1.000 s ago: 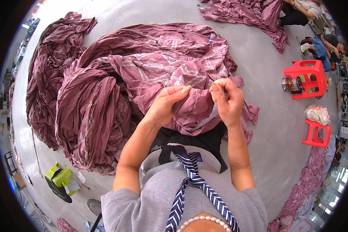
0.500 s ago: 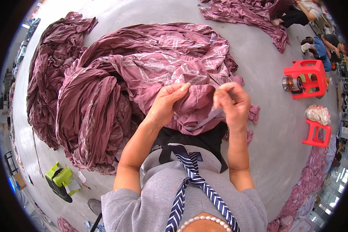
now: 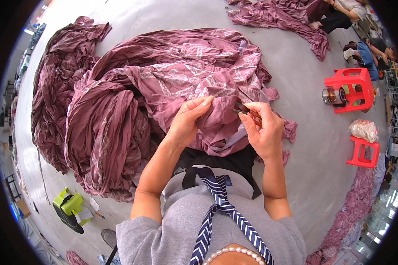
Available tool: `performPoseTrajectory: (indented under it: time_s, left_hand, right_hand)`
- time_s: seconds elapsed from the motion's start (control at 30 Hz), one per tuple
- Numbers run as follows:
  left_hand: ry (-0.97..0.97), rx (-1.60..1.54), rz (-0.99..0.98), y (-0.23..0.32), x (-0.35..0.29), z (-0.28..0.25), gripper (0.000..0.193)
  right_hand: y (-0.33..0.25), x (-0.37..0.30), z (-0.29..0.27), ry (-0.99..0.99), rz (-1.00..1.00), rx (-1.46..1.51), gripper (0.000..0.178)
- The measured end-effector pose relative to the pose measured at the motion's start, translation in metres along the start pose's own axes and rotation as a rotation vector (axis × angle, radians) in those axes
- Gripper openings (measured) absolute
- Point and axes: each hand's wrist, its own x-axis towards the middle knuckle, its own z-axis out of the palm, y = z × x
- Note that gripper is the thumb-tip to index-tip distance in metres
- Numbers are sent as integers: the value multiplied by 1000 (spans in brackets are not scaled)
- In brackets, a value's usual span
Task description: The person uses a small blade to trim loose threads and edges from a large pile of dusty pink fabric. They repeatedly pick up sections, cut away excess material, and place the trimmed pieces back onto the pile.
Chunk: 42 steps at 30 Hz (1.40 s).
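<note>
A big mauve cloth (image 3: 181,84) with whitish printed patches lies in folds over my lap and the floor ahead. Its near edge is pinched between the thumb and fingers of my left hand (image 3: 190,117). Small dark thread snips (image 3: 239,109) are in my right hand (image 3: 264,128), their two blades apart and pointing left at the cloth. The blades are close to the held edge; I cannot tell whether they touch it. My right fingers hide most of the handle.
More mauve cloth (image 3: 57,101) is heaped at the left. A green stool (image 3: 70,204) stands lower left. On the right, a red stool (image 3: 362,88) has a glass jar (image 3: 334,96) beside it, and a smaller red stool (image 3: 362,151) bears a plastic bag (image 3: 363,130). People sit at the far right.
My right hand has turned and come a little left and down, bringing the snips' blades into view near the cloth. My left hand keeps its pinch, nearly in place.
</note>
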Motion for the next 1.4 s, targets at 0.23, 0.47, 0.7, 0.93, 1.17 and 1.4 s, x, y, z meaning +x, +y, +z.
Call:
performPoseTrajectory:
  time_s: [0.23, 0.47, 0.7, 0.93, 1.17, 1.4]
  left_hand:
    - [-46, -40, -5, -2, 0, 1, 24]
    - [-89, -73, 4, -6, 0, -3, 24]
    - [-115, -103, 7, -5, -2, -2, 23]
    - [-156, -147, -42, -8, -1, -5, 24]
    - [-150, -177, -79, -8, -4, 4, 25]
    - [-186, -210, -97, -7, -5, 5, 25]
  right_hand:
    - [4, 1, 8, 63, -41, -14, 25]
    - [3, 0, 9, 3, -40, -23, 24]
    - [6, 0, 17, 75, -63, -2, 24]
    - [6, 1, 19, 90, -60, 14, 24]
    - [6, 0, 22, 134, -108, -32, 24]
    - [12, -4, 20, 98, -140, -108, 21]
